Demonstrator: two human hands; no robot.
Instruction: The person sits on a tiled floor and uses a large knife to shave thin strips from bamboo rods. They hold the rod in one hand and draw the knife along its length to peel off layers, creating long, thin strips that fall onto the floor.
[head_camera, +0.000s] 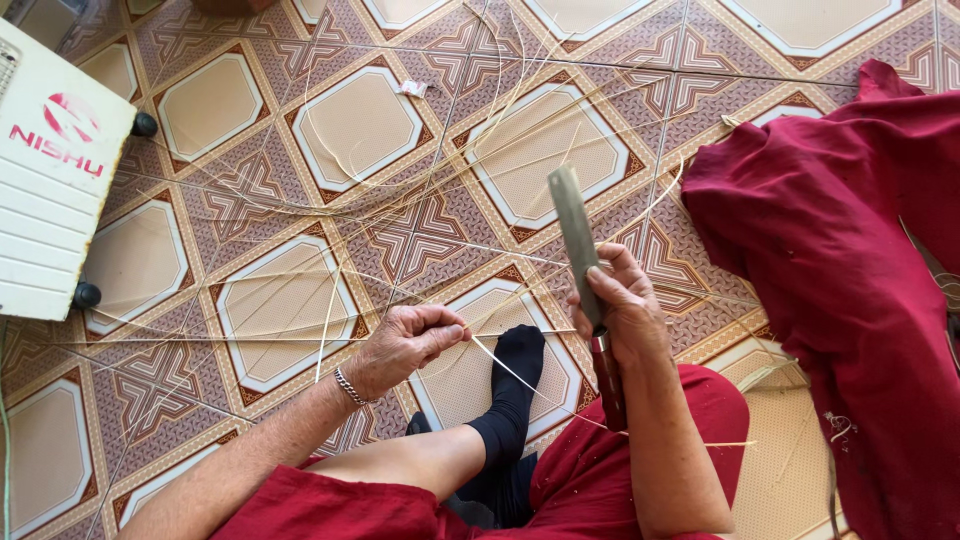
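Note:
My left hand (405, 343) pinches the end of a thin pale bamboo strip (510, 370) between thumb and fingers, low in the middle of the view. The strip runs down to the right toward my right hand. My right hand (622, 305) grips a long flat-bladed knife (574, 232) by its dark red handle, blade pointing up and away. Both hands hover above my foot in a black sock (512, 385) and my leg in red cloth.
Many long thin bamboo strips (400, 190) lie curled and crossed over the patterned tile floor (250, 310). A dark red cloth (840, 250) is heaped at the right. A white slatted appliance on small black wheels (45, 190) stands at the left edge.

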